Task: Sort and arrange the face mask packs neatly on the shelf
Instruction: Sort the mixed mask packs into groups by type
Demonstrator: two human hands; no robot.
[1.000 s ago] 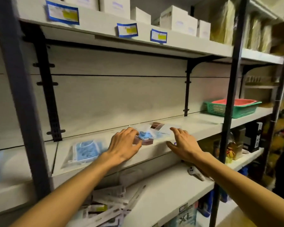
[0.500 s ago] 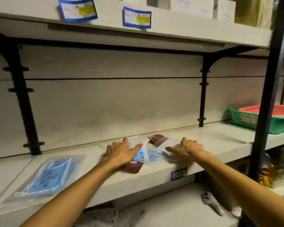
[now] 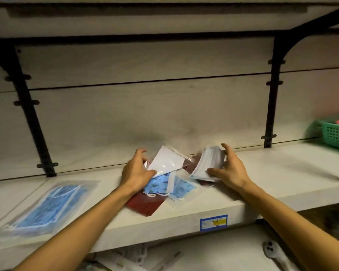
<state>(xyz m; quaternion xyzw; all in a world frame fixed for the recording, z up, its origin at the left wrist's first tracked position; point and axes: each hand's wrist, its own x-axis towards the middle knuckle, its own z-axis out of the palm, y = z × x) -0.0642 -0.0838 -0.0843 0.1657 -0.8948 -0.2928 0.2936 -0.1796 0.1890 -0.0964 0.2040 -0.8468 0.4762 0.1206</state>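
Now you've gone from pressing flat to lifting: left hand point(image 3: 135, 173) grips a white pack point(image 3: 165, 162), right hand point(image 3: 228, 169) a pale pack point(image 3: 207, 163), mid-frame above the pile point(image 3: 160, 187); sorting has begun.

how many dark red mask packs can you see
2: one dark red pack at the shelf's front edge beneath the left hand, another behind the right hand's stack. More may be hidden.

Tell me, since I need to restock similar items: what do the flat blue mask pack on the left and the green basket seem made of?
The blue mask pack looks like soft blue masks with white edging, probably non-woven fabric, sealed in a clear, slightly glossy plastic sleeve whose see-through border shows. The green basket looks like moulded plastic, judging by its uniform colour and regular lattice wall, though it is blurred.
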